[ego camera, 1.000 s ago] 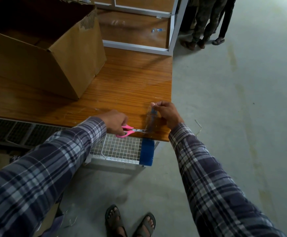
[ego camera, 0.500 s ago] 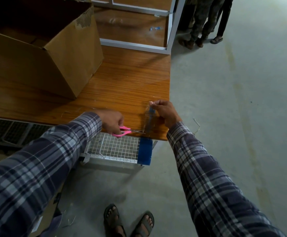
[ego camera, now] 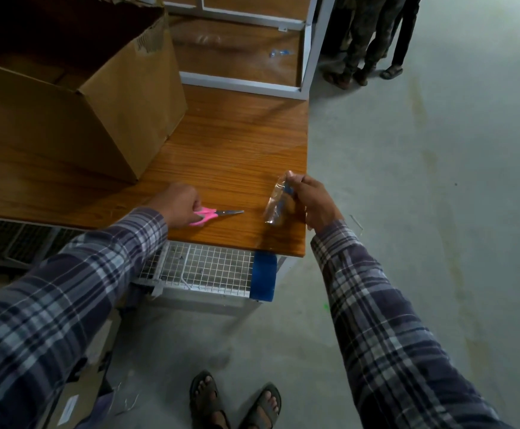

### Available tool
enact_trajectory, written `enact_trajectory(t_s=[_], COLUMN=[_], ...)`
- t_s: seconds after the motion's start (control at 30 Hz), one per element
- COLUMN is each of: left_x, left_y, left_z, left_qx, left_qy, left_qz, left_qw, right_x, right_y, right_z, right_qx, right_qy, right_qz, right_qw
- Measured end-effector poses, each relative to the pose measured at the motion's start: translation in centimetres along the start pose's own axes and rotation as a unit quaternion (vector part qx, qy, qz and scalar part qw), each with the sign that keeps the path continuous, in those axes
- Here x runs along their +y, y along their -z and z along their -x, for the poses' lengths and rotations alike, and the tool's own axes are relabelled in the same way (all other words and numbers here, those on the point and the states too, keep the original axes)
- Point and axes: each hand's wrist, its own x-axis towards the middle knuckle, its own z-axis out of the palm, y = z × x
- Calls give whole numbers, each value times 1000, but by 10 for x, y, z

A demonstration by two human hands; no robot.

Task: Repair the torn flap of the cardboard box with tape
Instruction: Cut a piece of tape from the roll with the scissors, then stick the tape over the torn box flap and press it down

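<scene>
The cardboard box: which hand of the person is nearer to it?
Left. The left hand, gripping the pink scissors, is just below the cardboard box; the right hand, holding tape, is farther right at the table edge.

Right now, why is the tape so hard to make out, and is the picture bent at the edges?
Head view: dim light; the clear tape strip in the right hand shows only by faint glare. Wide-angle lens bows the table edge. The scissors stay sharp.

**Materials and finishes at the table**

The table (ego camera: 221, 156) is glossy wood-grain laminate. The cardboard box (ego camera: 98, 119) looks matt brown, its top rim rough and torn. The scissors (ego camera: 218, 213) have pink plastic handles and shiny metal blades. The tape (ego camera: 275, 201) is clear, glossy, crinkled film. Both sleeves are plaid cloth.
</scene>
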Motion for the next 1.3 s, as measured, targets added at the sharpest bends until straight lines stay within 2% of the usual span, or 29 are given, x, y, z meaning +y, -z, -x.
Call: enact_trajectory(t_s=[0.2,0.27,0.33,0.4,0.47,0.53,0.8,1.0,1.3], left_x=[-10,-8,0,12,28,42,44,33,26], left_y=[4,5,7,12,20,26,58,97,145], left_z=[3,6,12,21,30,37,52,64,59], left_qx=[22,56,94,81,29,14,113,123,193], left_qy=[18,29,33,28,16,5,22,8,18], left_qz=[29,74,172,359,524,581,645,652,711], left_qw=[999,995,980,929,851,814,755,748,676], right_x=[-9,-14,-16,-20,-24,-30,-76,-112,-157], right_y=[-7,-10,-14,-20,-30,-44,-89,-119,-140], right_z=[5,8,12,18,26,36,77,102,105], right_qx=[4,12,3,-21,-40,-59,-93,-114,-140], right_qy=[58,69,56,32,23,26,49,59,128], right_qz=[49,57,41,0,-43,-86,-191,-212,-188], right_qw=[997,996,998,999,998,994,976,969,964])
